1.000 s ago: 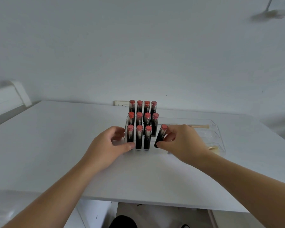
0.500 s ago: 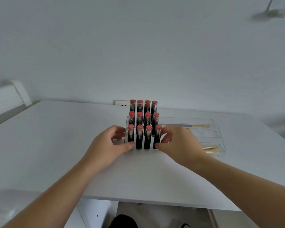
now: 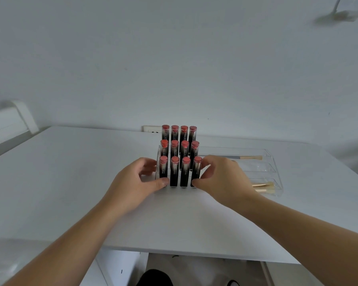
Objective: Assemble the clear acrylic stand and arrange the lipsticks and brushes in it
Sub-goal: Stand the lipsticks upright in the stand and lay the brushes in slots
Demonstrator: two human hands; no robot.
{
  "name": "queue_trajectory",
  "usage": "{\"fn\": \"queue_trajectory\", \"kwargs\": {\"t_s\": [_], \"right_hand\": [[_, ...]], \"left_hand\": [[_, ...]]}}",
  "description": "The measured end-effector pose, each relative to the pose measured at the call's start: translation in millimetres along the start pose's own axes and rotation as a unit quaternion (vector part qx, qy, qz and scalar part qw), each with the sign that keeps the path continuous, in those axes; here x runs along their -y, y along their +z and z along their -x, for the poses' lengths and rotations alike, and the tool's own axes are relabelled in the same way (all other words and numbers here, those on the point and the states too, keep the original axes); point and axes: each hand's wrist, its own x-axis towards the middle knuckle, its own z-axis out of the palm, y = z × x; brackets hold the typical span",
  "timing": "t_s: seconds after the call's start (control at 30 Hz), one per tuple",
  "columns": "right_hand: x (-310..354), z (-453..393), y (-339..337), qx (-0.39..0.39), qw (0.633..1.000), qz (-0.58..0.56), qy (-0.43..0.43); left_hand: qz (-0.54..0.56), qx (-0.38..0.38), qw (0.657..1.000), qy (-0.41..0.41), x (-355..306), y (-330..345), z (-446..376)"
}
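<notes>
Twelve lipsticks stand upright in the clear acrylic stand (image 3: 274, 162), four to a row in three stepped rows: a back row (image 3: 179, 134), a middle row (image 3: 179, 149) and a front row (image 3: 180, 172). Each tube is black with a coral-red cap, and pale lettering runs lengthwise down the barrel; it is too small to read with certainty. The stand sits on a white table (image 3: 70, 172), towards its far edge, and its right-hand part is a set of three long stepped troughs. One brush (image 3: 241, 157) with a pale handle lies in the back trough, and two brushes (image 3: 264, 187) with cream bristles lie side by side in the front trough. The left hand (image 3: 135, 183) curls round the stand's left end, thumb against the base of the front-left lipstick (image 3: 163, 170), fingers behind the side wall. The right hand (image 3: 223, 178) pinches the front-right lipstick (image 3: 196, 171), thumb at its base and fingers bent beside its cap. A white wall socket (image 3: 152, 129) shows just behind the back row.
</notes>
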Motion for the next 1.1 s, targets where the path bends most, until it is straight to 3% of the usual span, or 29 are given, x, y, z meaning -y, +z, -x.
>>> {"fn": "queue_trajectory", "kwargs": {"t_s": [1.1], "right_hand": [[1.0, 1.5, 2.2, -0.011, 1.000, -0.002, -0.008]], "left_hand": [[-0.003, 0.001, 1.000, 0.011, 1.9, 0.1, -0.5]]}}
